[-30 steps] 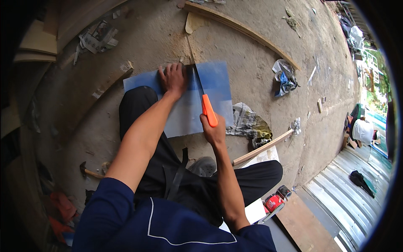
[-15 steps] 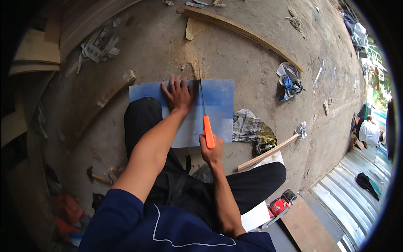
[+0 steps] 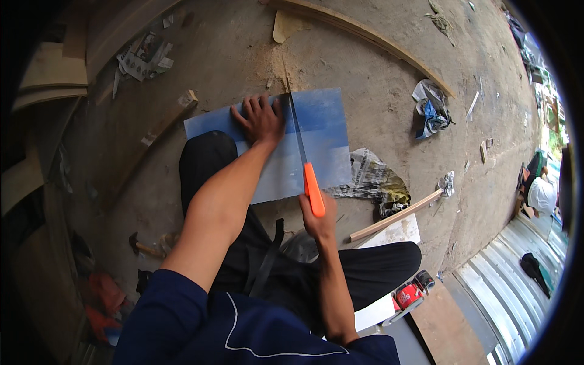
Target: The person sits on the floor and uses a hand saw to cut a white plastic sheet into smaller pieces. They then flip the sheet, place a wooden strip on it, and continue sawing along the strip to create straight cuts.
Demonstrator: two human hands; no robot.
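A flat board with a blue and pale grey face (image 3: 325, 137) lies tilted before my legs. My left hand (image 3: 263, 120) presses on its far left part, palm down and fingers spread. My right hand (image 3: 320, 220) is wrapped around the orange handle of a handsaw (image 3: 314, 190). The saw's thin dark blade runs away from me over the board, just right of my left hand, and passes its far edge. Sawdust (image 3: 277, 72) is heaped on the floor past that edge. How deep the blade sits in the board cannot be made out.
A long wooden strip (image 3: 371, 39) lies beyond the board. Crumpled newspaper (image 3: 368, 176) and a wooden stick (image 3: 395, 215) are at the right; a hammer (image 3: 143, 246) lies at the left. A red power tool (image 3: 409, 296) stands by my right knee, near corrugated metal sheets (image 3: 505, 267).
The saw handle has come back toward me, with more blade showing between it and the board's far edge. The board appears turned slightly counterclockwise. My left hand stays pressed on it.
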